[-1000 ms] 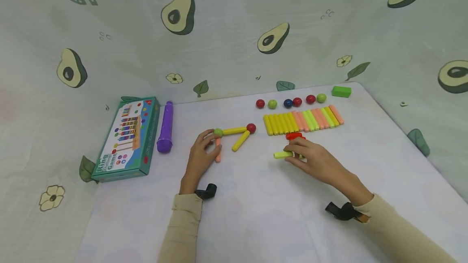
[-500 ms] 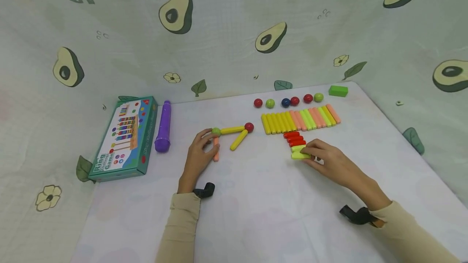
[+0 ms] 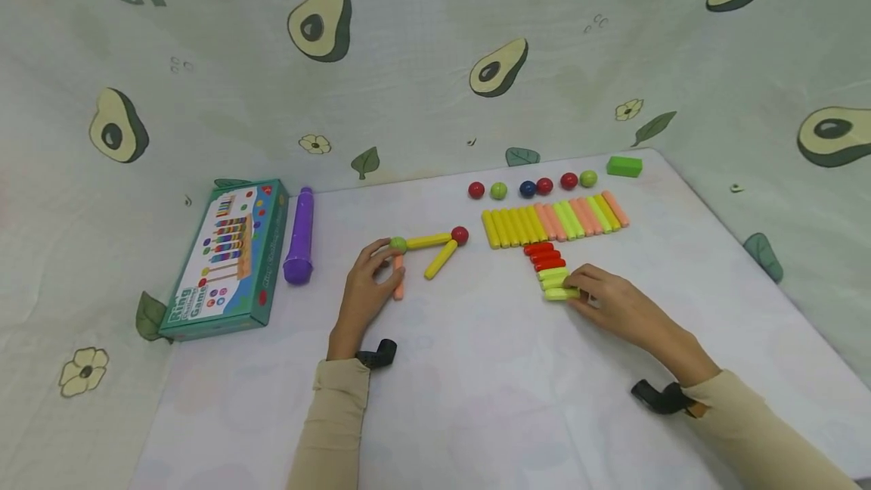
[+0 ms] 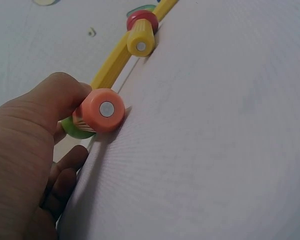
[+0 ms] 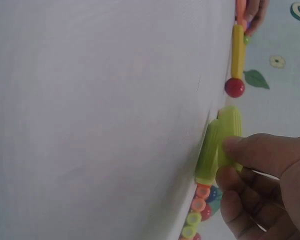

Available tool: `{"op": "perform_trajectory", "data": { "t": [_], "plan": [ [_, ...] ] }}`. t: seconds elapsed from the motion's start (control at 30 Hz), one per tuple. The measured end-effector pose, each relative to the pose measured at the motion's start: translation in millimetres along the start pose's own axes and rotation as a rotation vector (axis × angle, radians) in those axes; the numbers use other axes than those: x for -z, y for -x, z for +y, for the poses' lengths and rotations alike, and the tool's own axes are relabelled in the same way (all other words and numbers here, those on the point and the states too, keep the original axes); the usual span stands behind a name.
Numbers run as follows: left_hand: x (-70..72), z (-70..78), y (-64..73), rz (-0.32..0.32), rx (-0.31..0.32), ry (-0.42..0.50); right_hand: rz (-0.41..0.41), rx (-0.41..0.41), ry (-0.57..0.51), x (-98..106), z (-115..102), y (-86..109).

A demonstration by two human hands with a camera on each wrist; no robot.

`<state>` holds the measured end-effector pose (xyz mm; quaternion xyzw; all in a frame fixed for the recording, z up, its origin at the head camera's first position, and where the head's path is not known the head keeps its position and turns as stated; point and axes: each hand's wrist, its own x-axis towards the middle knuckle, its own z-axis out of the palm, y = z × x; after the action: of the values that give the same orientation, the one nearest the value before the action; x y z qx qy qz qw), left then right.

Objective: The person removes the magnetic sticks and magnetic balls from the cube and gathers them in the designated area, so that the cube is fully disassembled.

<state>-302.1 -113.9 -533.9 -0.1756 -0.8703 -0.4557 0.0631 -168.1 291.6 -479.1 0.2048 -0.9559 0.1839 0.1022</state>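
Observation:
My left hand (image 3: 362, 295) holds a salmon stick (image 3: 398, 286) between thumb and fingers, close to the green ball (image 3: 398, 245) at its far end. From that ball a yellow stick (image 3: 429, 241) runs to a red ball (image 3: 460, 235), where a second yellow stick (image 3: 441, 259) angles back. In the left wrist view, the thumb presses beside the salmon stick's round end (image 4: 106, 109). My right hand (image 3: 615, 307) pinches a lime-green stick (image 3: 559, 294) at the near end of a short column. Two lime sticks and several red sticks (image 3: 544, 255) form that column.
Behind the column lies a row of yellow, salmon and lime sticks (image 3: 554, 220). Further back are several coloured balls (image 3: 527, 189) and a green block (image 3: 624, 166). A purple microphone-shaped object (image 3: 299, 240) and a game box (image 3: 224, 259) lie at the left.
The right hand has brought a lime-green stick right and slightly nearer, to the column's near end, beside the others. The left hand keeps its hold at the salmon stick and green ball.

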Motion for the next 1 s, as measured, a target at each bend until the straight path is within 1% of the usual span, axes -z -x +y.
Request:
{"op": "perform_trajectory", "data": {
  "t": [0.23,0.43,0.63,0.73,0.83,0.9,1.0],
  "plan": [
    [2.9,0.7,-1.1,0.000,0.009,0.007,-0.015,-0.012,0.023,-1.2,0.9,-4.8],
    [5.0,-0.1,-2.1,0.005,-0.001,0.003,0.035,0.020,0.018,-7.5,4.9,-5.8],
    [2.6,-4.7,-2.2,0.000,-0.002,0.007,0.058,0.017,0.045,-10.7,3.5,-4.1],
    [1.1,-5.6,-2.6,-0.005,-0.007,0.010,0.063,0.035,0.048,-8.8,-3.7,-6.8],
    [0.6,-5.0,-2.7,-0.003,-0.003,0.012,0.064,0.077,0.022,-9.3,-14.4,-15.0],
    [0.2,-4.8,-2.7,-0.004,0.005,0.014,0.053,0.087,-0.008,-11.1,-23.7,-23.8],
    [0.6,-5.3,-2.0,-0.007,0.005,0.008,0.020,0.058,-0.105,-16.1,-39.7,-42.2]
  ]
}}
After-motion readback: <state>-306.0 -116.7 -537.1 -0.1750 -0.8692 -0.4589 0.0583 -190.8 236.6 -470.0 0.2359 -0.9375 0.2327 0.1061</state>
